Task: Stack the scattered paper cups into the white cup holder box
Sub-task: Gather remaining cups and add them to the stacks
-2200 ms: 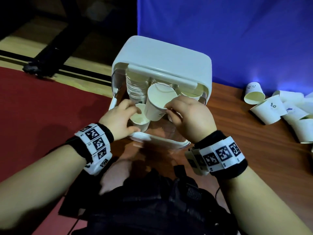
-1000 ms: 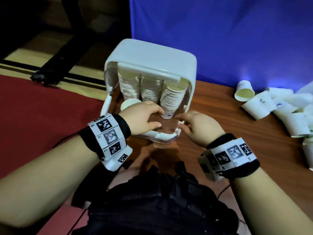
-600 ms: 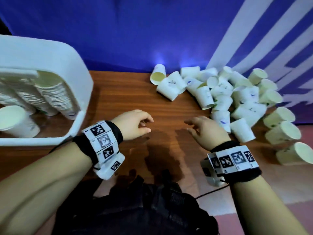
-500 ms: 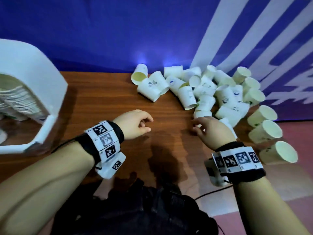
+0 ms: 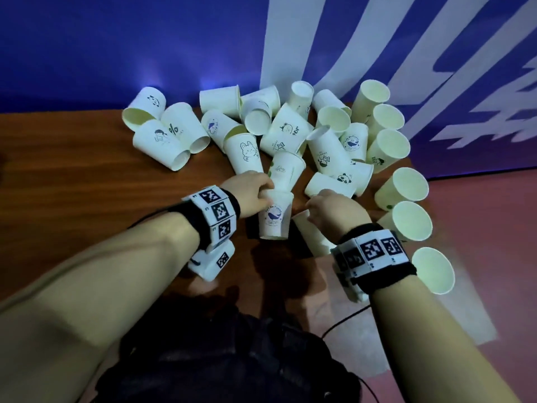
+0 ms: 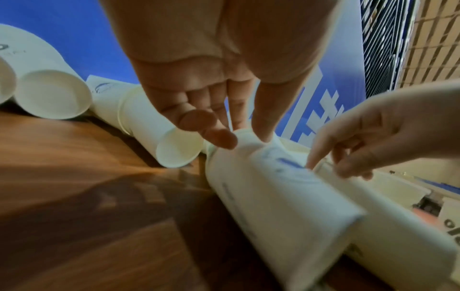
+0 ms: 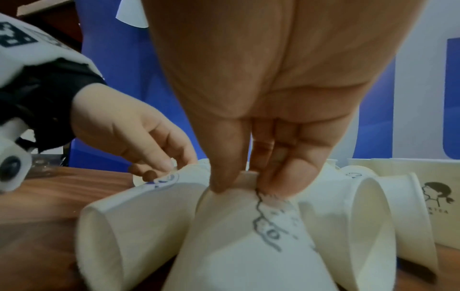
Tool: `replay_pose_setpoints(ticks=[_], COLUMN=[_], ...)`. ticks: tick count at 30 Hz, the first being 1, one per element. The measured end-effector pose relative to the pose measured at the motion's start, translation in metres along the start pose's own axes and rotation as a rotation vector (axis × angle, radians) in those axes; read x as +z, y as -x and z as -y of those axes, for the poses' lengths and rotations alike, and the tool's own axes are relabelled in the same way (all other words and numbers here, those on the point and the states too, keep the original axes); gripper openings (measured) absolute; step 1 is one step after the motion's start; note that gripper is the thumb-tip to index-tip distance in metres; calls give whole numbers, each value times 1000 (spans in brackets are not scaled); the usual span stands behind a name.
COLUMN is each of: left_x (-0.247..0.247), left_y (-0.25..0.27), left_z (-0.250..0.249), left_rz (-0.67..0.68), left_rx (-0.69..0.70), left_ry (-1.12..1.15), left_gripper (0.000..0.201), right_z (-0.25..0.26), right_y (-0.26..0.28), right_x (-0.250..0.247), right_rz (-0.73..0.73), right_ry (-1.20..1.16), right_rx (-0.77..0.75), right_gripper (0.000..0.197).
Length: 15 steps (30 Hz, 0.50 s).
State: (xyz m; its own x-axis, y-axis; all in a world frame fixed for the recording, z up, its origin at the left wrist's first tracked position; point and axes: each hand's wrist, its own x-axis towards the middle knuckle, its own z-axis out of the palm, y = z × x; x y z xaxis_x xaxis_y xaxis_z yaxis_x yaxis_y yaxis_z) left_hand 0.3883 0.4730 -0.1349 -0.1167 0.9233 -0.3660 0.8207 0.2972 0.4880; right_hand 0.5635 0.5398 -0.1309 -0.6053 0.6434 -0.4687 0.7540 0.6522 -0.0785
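Observation:
Several white paper cups (image 5: 286, 132) lie scattered in a pile on the wooden table (image 5: 87, 175). My left hand (image 5: 266, 193) pinches the base of a blue whale-print cup (image 5: 274, 216), which lies mouth toward me; the left wrist view shows the left hand (image 6: 246, 139) on that whale-print cup (image 6: 273, 187). Just to its right, my right hand (image 5: 312, 203) pinches the base of a black-print cup (image 5: 311, 237). In the right wrist view the right hand (image 7: 239, 185) grips this black-print cup (image 7: 248, 236), beside the whale-print cup (image 7: 139, 212). The white holder box is out of view.
A blue wall with white stripes (image 5: 319, 39) stands right behind the pile. Some cups (image 5: 412, 222) lie near the table's right edge, above a red floor (image 5: 494, 257). Bare wood stretches to the left of the pile. A dark bag (image 5: 232, 359) lies below my arms.
The view swung right from the holder box to the cup pile. Both hands reached forward into the pile, and each took hold of a cup by its base.

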Motion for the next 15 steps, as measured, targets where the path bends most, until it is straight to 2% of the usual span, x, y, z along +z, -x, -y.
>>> replay_pose_setpoints(ticks=[2,5,8,15], left_x=[7,9,-3,-41], left_y=[-2,5,25,105], left_z=[2,8,15,49], left_rz=[-7,-17,-88,-285], left_rx=[-19,-9,21,48], left_ry=[3,72,136,157], left_gripper=[30,26,21,19], right_z=[-2,0,4,56], right_y=[2,13,29,66], right_x=[2,-7,-14,-21], right_rz=[-23,-66,-147,-413], right_ry=[-69,-217,-273,-369], right_rx=[14,94,108,-2], right_gripper=[30,26,21,15])
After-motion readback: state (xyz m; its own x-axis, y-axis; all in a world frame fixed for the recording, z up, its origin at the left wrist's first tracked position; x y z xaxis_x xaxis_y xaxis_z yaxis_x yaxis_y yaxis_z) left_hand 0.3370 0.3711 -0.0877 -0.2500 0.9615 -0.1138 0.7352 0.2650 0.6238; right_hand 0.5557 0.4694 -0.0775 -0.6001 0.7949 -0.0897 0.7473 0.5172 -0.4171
